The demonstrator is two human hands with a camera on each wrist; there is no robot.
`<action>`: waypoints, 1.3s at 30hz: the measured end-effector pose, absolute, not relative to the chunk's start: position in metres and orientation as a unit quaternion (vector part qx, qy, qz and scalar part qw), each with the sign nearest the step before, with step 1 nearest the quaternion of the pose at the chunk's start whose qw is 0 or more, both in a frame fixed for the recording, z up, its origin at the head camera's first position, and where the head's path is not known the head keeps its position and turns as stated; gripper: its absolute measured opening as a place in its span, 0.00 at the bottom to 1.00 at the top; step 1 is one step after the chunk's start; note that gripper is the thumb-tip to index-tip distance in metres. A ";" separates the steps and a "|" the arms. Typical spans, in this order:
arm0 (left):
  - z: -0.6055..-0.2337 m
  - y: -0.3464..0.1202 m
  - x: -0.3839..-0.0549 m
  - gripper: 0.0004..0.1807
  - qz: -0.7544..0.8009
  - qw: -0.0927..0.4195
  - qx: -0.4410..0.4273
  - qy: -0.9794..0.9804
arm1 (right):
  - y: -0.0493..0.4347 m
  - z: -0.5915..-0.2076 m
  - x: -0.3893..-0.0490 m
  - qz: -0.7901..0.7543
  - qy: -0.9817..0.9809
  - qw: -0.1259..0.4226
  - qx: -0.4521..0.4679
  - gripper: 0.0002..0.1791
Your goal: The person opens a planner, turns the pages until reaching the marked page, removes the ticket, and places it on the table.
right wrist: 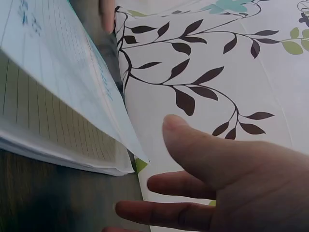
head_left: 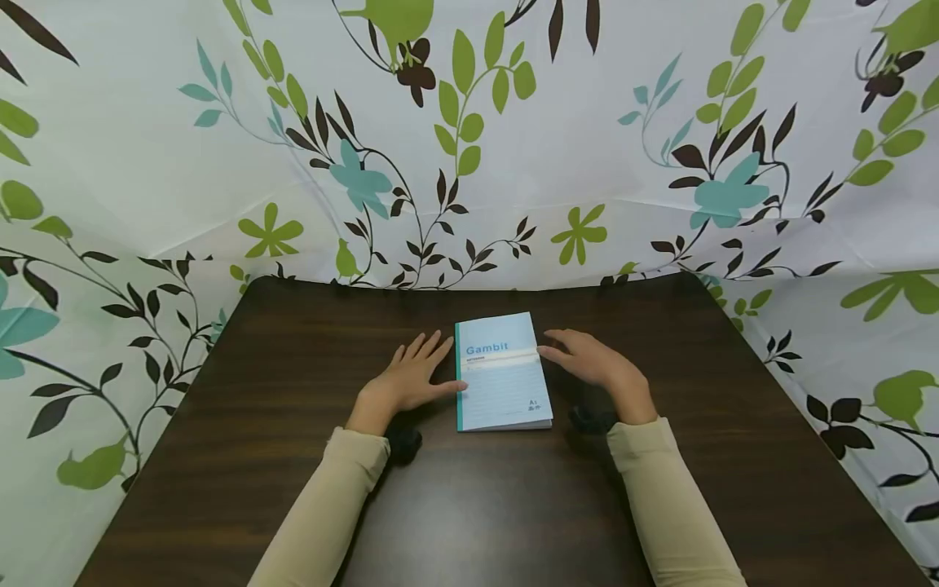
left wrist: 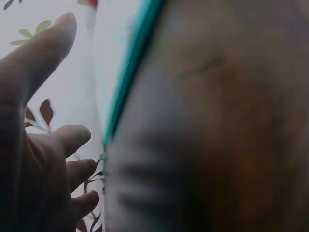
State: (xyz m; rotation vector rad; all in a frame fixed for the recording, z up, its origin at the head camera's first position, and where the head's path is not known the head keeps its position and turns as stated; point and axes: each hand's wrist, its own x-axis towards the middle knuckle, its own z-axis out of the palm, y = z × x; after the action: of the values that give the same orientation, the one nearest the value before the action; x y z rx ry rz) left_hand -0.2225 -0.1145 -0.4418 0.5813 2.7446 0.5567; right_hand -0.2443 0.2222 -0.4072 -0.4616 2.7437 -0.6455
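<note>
A light blue notebook [head_left: 506,387] with a teal spine [left wrist: 130,63] and "Gambit" printed on its front lies on the table. Its cover [right wrist: 67,58] stands slightly raised from the lined pages [right wrist: 48,113] in the right wrist view. My left hand [head_left: 411,378] is spread at the spine side, with the thumb reaching over the left edge; whether it presses on the cover I cannot tell. Beside the opposite edge is my right hand [head_left: 596,363], its fingers extended toward the notebook. In the right wrist view a gap separates the thumb [right wrist: 186,140] from the cover's corner.
The dark wood table [head_left: 293,456] extends around the notebook. A white cloth [head_left: 616,163] with leaves and flowers hangs behind it and along both sides. Small black devices [head_left: 403,446] sit under the wrists.
</note>
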 end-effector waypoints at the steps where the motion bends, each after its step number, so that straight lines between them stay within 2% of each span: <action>1: -0.444 -0.114 -0.223 0.53 0.188 0.146 0.201 0.950 | 0.221 -0.408 -0.244 -0.223 0.950 0.148 -0.161 0.39; 17: -0.451 -0.107 -0.223 0.57 0.180 0.166 0.208 0.947 | 0.216 -0.412 -0.243 -0.215 0.948 0.173 -0.157 0.38; 31: -0.461 -0.110 -0.223 0.57 0.185 0.169 0.205 0.946 | 0.211 -0.415 -0.242 -0.271 0.935 0.152 -0.171 0.17; 39: -0.457 -0.112 -0.225 0.57 0.194 0.180 0.202 0.943 | 0.205 -0.411 -0.243 -0.327 0.918 0.144 -0.172 0.14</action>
State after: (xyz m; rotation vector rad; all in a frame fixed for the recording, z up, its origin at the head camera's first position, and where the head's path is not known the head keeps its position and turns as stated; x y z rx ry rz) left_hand -0.2252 -0.1117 -0.4571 0.5702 2.6655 0.5485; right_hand -0.2433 0.2050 -0.4107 -0.4964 2.6459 -0.9427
